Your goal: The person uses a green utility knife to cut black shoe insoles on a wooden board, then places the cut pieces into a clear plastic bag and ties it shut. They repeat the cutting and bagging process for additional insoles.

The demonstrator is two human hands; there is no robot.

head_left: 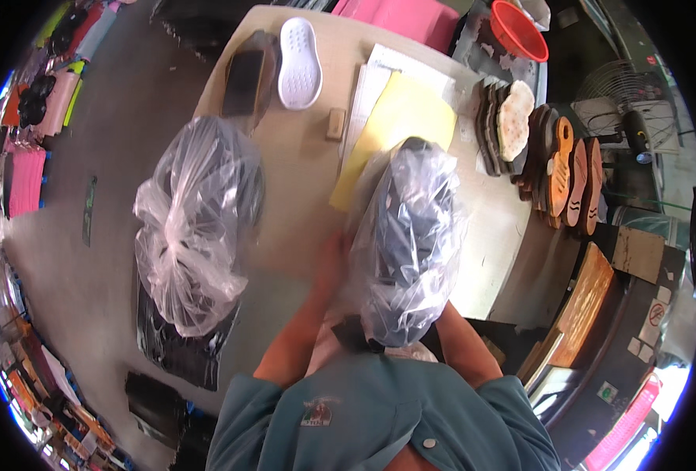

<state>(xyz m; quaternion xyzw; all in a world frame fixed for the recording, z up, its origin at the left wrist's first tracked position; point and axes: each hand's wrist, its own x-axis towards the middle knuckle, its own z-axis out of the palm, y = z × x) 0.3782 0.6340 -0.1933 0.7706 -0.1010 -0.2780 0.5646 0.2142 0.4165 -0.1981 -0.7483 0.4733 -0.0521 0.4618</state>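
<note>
A clear plastic bag [411, 243] with dark, bundled contents stands in front of my chest, between my two arms. What the dark contents are, I cannot make out through the shiny film. My left hand [333, 261] is at the bag's left side, smeared by motion, its fingertips hidden. From the right, my forearm [469, 345] runs in behind the bag, which hides the right hand and its fingers. Further left sits a second clear bag [195, 228], gathered and twisted at its middle, with something dark inside.
On the table [293, 169] lie a white shoe sole [299, 64], a dark phone [243, 82], a small wooden block [336, 124], yellow paper [399, 110] and white sheets [379, 74]. Stacked soles [561, 169] line the right side, near a red basin [518, 31] and a fan [616, 90].
</note>
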